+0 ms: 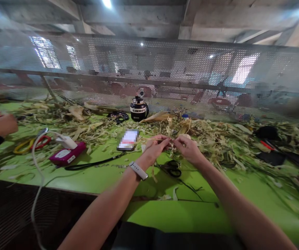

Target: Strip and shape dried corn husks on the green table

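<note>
One green table (pixel 92 182) spans my head-camera view, littered with pale husk strips (pixel 218 144) that bank up along its far side and reach the fingertips. Amid them, the left hand (pixel 155 145) and right hand (pixel 188 148) nearly meet, thumbs and fingers pinched closed; I cannot make out what sits between. A lit phone (pixel 128 139) lies beyond the left wrist, black scissors (pixel 173 168) between the forearms.

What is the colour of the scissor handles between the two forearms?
The scissor handles are black, best seen in the head view, the only one.
</note>
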Demonstrator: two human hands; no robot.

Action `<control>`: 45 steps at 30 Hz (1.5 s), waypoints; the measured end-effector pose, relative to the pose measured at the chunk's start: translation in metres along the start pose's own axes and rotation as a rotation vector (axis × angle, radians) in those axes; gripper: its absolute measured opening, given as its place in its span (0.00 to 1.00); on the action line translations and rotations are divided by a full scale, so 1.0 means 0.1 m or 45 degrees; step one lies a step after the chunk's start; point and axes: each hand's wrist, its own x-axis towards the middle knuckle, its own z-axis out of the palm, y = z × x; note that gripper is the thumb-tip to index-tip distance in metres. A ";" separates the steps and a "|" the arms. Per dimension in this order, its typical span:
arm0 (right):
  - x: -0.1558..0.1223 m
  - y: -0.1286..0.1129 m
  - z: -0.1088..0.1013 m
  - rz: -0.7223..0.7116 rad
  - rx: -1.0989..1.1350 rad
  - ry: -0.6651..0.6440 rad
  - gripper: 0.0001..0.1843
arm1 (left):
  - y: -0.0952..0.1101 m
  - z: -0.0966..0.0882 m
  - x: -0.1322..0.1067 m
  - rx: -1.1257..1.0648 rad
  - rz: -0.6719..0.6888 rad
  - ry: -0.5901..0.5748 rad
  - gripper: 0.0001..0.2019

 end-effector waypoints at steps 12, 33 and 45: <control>-0.11 -0.17 0.03 -0.293 -0.313 0.339 0.10 | 0.16 -0.06 0.01 -0.528 0.111 0.020 0.07; -0.19 -0.24 0.19 0.134 0.432 -0.590 0.13 | 0.16 -0.11 0.06 -0.583 0.154 0.179 0.08; -0.12 -0.26 -0.02 -0.254 -0.128 0.172 0.10 | 0.13 -0.13 0.08 -0.335 0.149 0.238 0.10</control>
